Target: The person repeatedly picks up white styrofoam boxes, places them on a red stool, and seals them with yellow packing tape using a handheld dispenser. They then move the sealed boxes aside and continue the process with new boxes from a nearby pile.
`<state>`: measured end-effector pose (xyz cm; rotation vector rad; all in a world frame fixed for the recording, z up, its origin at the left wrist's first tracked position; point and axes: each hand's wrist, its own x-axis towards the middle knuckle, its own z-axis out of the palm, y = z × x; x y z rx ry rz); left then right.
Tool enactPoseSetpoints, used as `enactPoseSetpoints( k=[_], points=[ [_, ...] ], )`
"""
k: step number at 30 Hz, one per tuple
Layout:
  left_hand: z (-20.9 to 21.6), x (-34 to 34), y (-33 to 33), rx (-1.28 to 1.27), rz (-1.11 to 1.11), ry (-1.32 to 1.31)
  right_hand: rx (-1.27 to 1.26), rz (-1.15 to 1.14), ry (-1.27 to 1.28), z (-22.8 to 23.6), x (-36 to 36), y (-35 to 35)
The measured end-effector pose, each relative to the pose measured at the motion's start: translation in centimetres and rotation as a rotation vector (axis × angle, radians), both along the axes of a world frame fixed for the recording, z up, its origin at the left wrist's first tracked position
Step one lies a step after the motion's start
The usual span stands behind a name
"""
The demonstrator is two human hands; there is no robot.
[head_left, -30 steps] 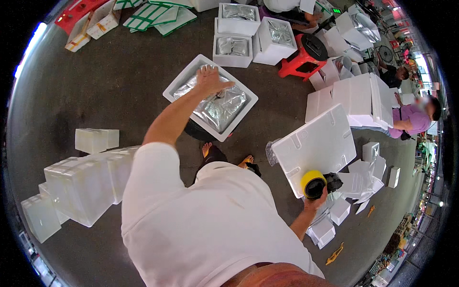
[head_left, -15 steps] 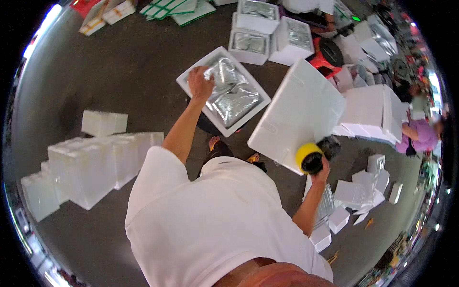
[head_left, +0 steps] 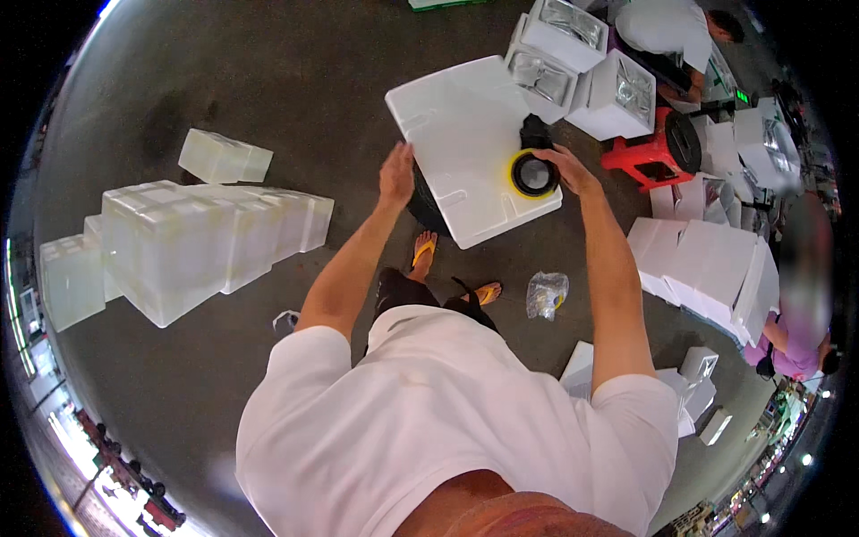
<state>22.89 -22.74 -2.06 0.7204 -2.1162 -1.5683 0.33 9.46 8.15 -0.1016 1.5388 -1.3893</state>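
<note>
A white foam lid (head_left: 461,139) lies in front of me where the foil-filled foam box stood; the box itself is hidden under it. My left hand (head_left: 396,176) rests along the lid's left edge with its fingers stretched out. At the lid's right side, my right hand (head_left: 573,170) grips a tape dispenser (head_left: 535,172), black with a yellow-rimmed roll, held over the lid. A dark round support (head_left: 427,204) shows partly from beneath.
To the left stands a row of closed foam boxes (head_left: 165,251). Ahead right are foil-lined open boxes (head_left: 617,94), a red stool (head_left: 658,150) and a co-worker in white (head_left: 667,31). Stacked white lids (head_left: 707,259) stand at right. A clear plastic bag (head_left: 547,295) lies on the floor.
The lid has moved left from my right side onto the box, covering the foil. My left hand has gone from the foil to the lid's edge; my right hand brought the dispenser forward.
</note>
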Motion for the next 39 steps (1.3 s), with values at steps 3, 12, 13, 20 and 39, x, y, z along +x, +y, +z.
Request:
enactPoseSetpoints(
  k=[3,12,13,20,39],
  points=[
    [3.7,-0.8,11.3,0.183,-0.146,-0.259,0.119,-0.006,0.092,-2.1,0.2,4.8],
    [3.4,-1.1,14.7,0.246,0.036,-0.193,0.062,-0.166,0.075,-2.3,2.3,6.0],
    [3.2,-1.5,14.6,0.240,0.022,-0.195,0.040,-0.163,0.080,-2.8,2.2,5.9],
    [3.2,-1.2,10.9,-0.060,0.086,-0.171,-0.100,-0.366,0.009,-3.9,9.0,4.9],
    [7.7,-0.4,20.6,-1.169,-1.007,0.024,-0.506,-0.965,-0.084,-5.2,19.2,13.6]
  ],
)
